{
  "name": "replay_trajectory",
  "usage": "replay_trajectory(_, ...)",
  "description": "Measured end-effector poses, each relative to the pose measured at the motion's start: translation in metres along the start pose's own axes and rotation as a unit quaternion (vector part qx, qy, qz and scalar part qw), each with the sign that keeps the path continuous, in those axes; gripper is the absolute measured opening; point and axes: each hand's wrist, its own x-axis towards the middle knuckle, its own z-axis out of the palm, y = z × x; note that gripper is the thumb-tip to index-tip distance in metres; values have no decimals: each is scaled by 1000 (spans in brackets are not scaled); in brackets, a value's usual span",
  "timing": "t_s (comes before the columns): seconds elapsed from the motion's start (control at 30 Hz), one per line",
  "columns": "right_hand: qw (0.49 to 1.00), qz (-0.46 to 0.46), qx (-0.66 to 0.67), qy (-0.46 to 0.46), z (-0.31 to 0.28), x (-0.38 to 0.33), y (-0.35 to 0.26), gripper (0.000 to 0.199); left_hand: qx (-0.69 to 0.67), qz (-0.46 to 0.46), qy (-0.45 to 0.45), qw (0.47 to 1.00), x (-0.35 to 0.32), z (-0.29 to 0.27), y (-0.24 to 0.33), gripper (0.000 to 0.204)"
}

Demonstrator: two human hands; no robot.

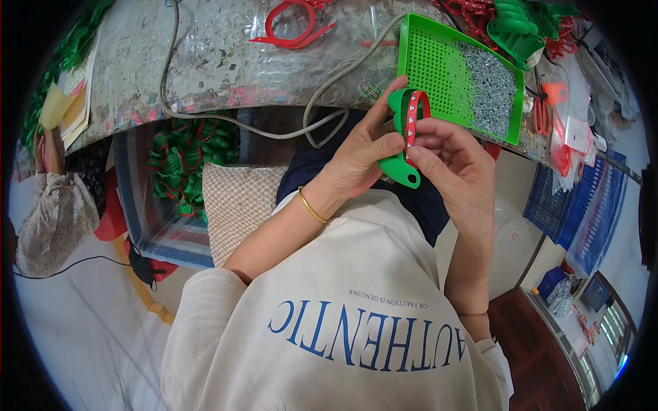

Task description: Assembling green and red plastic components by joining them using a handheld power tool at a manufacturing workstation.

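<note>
In front of my chest I hold a curled green and red strap [399, 168] with small white shapes on its red band and a hole near its green end. My left hand [373, 140] grips the green side, thumb pressed on it. The thumb and fingers of my right hand [452, 154] pinch the red band from the other side. Just beyond my hands, a bright green perforated tray [435, 75] holds many small silvery metal pieces [490, 85]. Whether a metal piece is between my right fingers is too small to tell.
A grey cable [240, 123] crosses the worn table [226, 61]. Red strap loops [291, 31] lie at its far side, more green and red straps [514, 27] at far right. A bin [140, 198] of green straps stands below left. Another person's arm [51, 212] is at far left.
</note>
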Motion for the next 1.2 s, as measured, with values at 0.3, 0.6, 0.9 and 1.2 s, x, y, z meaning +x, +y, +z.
replay_trajectory(0.3,999,20,29,-12,-2,3,0,32,7,-9,-4,1000,1,-1,2,93)
replay_trajectory(0.6,997,15,65,-34,-7,-4,-13,19,-53,-37,-11,998,-5,6,4,88)
replay_trajectory(0.9,999,25,22,-13,-40,22,8,32,-125,-99,-13,987,2,9,0,89)
replay_trajectory(1.2,993,50,101,-22,-42,17,14,36,-95,-150,-38,983,-2,2,-6,84)
